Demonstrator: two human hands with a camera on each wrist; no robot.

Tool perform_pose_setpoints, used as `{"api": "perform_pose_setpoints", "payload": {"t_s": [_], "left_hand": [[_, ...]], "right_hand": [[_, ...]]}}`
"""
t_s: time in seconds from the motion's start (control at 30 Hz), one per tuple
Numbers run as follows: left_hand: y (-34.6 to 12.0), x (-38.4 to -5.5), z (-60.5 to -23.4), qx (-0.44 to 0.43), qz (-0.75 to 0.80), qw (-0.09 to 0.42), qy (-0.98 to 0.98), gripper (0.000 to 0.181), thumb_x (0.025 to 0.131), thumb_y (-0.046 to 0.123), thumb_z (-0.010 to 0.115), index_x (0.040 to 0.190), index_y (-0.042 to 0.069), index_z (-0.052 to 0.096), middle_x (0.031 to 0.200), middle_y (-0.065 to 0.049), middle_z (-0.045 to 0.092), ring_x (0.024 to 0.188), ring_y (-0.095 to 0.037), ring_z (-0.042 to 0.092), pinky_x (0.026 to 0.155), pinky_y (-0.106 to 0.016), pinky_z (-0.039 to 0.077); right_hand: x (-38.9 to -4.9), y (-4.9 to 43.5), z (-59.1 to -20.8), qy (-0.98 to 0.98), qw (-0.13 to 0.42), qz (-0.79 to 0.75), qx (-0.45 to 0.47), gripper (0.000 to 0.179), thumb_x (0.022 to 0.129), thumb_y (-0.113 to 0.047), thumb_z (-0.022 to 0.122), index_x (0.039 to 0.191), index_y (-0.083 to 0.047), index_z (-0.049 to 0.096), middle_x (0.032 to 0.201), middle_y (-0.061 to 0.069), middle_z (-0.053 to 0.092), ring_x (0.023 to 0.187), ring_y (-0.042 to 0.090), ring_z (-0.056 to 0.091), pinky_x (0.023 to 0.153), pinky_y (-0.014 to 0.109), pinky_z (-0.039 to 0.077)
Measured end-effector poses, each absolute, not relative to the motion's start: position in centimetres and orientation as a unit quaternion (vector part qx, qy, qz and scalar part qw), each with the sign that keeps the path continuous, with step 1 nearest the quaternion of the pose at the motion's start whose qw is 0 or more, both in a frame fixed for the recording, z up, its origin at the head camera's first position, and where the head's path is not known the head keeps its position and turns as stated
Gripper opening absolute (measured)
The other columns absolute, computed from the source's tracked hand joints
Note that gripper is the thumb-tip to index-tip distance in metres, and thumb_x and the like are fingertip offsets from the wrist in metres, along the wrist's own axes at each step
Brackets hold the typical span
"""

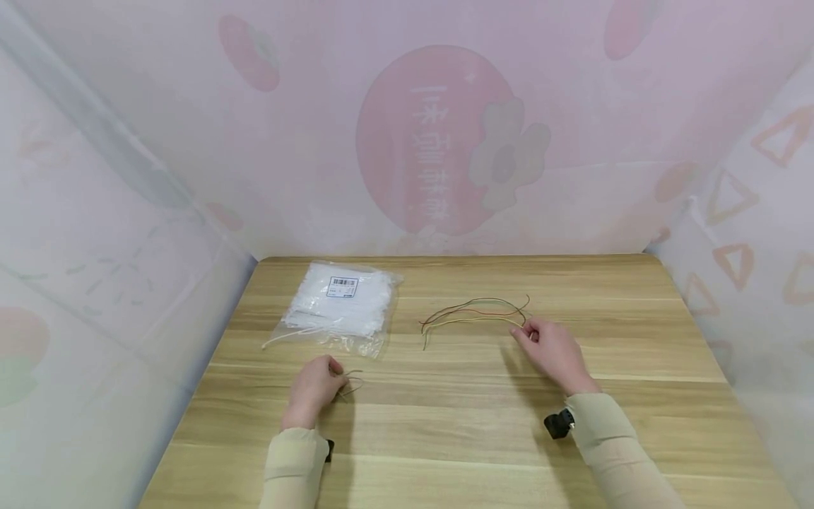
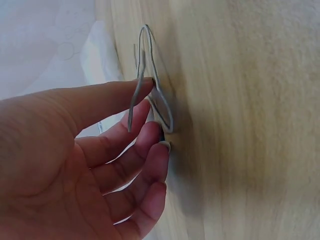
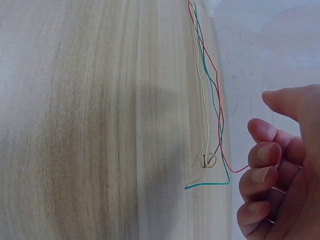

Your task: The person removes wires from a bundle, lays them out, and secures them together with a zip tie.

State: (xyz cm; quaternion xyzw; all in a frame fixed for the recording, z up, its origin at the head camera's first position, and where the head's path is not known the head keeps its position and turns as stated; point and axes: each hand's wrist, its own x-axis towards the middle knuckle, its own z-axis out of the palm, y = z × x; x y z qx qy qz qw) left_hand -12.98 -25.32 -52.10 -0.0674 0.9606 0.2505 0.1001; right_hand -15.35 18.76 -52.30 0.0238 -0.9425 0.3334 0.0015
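A bent, thin grey wire (image 2: pixel 152 60) is pinched between the thumb and fingertips of my left hand (image 1: pixel 316 385), just over the table. Where the fingertips meet, part of that wire is hidden. My right hand (image 1: pixel 552 352) is at the right end of a loose group of thin wires, thumb apart from the loosely bent fingers. The group includes a yellow wire (image 1: pixel 473 319), a red wire (image 3: pixel 218 85) and a green wire (image 3: pixel 207 184). In the right wrist view, the red wire's end passes close to the fingers; whether they touch cannot be told.
A clear plastic bag (image 1: pixel 340 300) of white strips, with a barcode label, lies at the back left of the wooden table (image 1: pixel 445 438). One white strip (image 1: pixel 280 339) pokes out of its left side. Printed cloth walls (image 1: pixel 305 177) stand behind and on both sides.
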Motion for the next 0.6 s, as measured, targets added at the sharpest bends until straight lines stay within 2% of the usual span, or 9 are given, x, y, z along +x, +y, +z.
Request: {"api": "perform_pose_setpoints", "payload": {"t_s": [0.13,0.33,0.5,0.6], "left_hand": [[-25.2,-13.2,-52.2,-0.065,0.238,0.103,0.964,0.006,0.089,0.014,0.071,0.089,0.008,0.071,0.09,-0.004,0.069,0.081,-0.024,0.063,0.077,-0.049,0.05],[-24.8,-13.3,-52.3,-0.035,0.217,0.11,0.969,0.008,0.092,0.012,0.065,0.094,0.005,0.07,0.092,-0.007,0.069,0.082,-0.025,0.063,0.079,-0.05,0.051],[-24.0,-13.4,-52.2,0.0,0.221,0.094,0.971,0.004,0.097,0.008,0.06,0.095,0.004,0.06,0.088,-0.009,0.063,0.082,-0.026,0.061,0.077,-0.048,0.051],[-23.3,-13.7,-52.1,0.009,0.24,0.085,0.967,0.002,0.098,0.007,0.058,0.099,0.005,0.057,0.084,-0.007,0.06,0.078,-0.024,0.058,0.074,-0.046,0.05]], "right_hand": [[-15.3,18.8,-52.5,-0.942,0.002,0.335,0.024,0.038,0.102,-0.048,0.059,0.084,-0.015,0.062,0.064,-0.001,0.048,0.056,0.017,0.042,0.052,0.034,0.032],[-15.4,18.7,-52.7,-0.941,-0.002,0.338,0.031,0.038,0.102,-0.048,0.059,0.085,-0.015,0.063,0.065,-0.001,0.049,0.056,0.017,0.042,0.052,0.033,0.033],[-15.2,18.5,-52.5,-0.938,-0.006,0.344,0.032,0.031,0.102,-0.04,0.062,0.085,-0.013,0.063,0.064,0.0,0.049,0.055,0.017,0.041,0.051,0.033,0.033],[-15.2,18.5,-52.5,-0.938,-0.004,0.345,0.037,0.033,0.102,-0.041,0.062,0.083,-0.013,0.062,0.063,-0.001,0.048,0.054,0.016,0.04,0.05,0.032,0.033]]}}
